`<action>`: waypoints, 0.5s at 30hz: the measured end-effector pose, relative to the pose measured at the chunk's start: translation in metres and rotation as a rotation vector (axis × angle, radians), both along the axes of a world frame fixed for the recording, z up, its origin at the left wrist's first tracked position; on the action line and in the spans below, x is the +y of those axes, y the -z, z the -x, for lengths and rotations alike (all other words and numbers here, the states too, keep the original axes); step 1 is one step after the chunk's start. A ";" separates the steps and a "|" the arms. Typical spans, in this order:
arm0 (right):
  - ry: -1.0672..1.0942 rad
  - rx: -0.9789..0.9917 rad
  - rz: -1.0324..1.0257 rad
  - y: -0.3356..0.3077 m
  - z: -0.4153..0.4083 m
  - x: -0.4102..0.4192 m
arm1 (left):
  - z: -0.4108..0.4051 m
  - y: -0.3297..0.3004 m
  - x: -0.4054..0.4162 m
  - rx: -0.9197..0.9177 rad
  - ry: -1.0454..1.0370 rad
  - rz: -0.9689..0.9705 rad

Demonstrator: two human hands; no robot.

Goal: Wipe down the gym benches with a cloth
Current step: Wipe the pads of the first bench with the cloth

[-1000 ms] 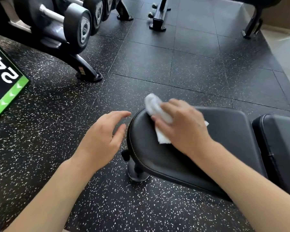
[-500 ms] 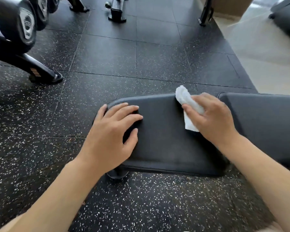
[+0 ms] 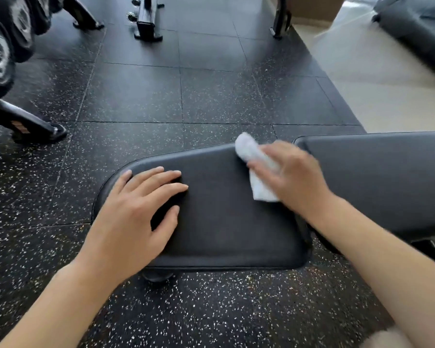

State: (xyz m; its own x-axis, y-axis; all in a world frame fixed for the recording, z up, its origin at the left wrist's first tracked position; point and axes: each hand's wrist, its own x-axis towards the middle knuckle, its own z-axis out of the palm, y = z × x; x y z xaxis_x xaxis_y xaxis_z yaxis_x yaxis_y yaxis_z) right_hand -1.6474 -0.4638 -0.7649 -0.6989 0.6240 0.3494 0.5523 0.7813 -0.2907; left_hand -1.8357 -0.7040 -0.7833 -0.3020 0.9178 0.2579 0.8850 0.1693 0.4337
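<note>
The wiping of 1 bench was in hand. The right hand (image 3: 293, 175) pressed a white cloth (image 3: 258, 169) on the seat pad (image 3: 224, 222) of the bench, near the far right corner of that pad, just beside the gap to the long back pad (image 3: 387, 177). The fingers lay over the cloth and curled a little round it, so I judge that the hand gripped the cloth, though the hand was blurred and the thumb was hidden. 1 bunched end of the cloth stuck out past the fingers at the far edge of the pad; another end showed under the palm.

The left hand (image 3: 133, 212) rested flat on the left end of the seat pad, fingers straight and spread, holding nothing. The 2 hands were well apart, with bare black pad between them. It seemed to steady the body or the bench.

By my judgement the seat pad was only partly done, since its near edge and middle showed no sign of the cloth. The next move called for a stroke across the pad toward the near edge, and the left hand had to lift away for its corner. After that the back pad waited, and another bench (image 3: 417, 33) stood far off on the pale floor (image 3: 377, 79).
</note>
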 end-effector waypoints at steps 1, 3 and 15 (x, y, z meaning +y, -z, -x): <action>0.063 0.016 0.051 0.000 0.003 0.020 | 0.000 0.000 0.000 0.002 -0.003 0.000; 0.111 0.047 0.112 0.003 0.011 0.040 | -0.001 0.000 -0.001 0.002 -0.011 -0.006; -0.745 -0.066 0.010 0.006 0.013 -0.091 | 0.000 0.007 0.004 -0.067 -0.163 -0.142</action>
State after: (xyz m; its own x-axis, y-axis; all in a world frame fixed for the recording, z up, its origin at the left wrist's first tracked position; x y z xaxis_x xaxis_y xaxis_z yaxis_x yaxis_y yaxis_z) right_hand -1.6601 -0.5544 -0.7709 -0.9571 -0.0201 0.2890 -0.1059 0.9528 -0.2844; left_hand -1.8354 -0.7002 -0.7899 -0.4646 0.8113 0.3550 0.8190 0.2412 0.5206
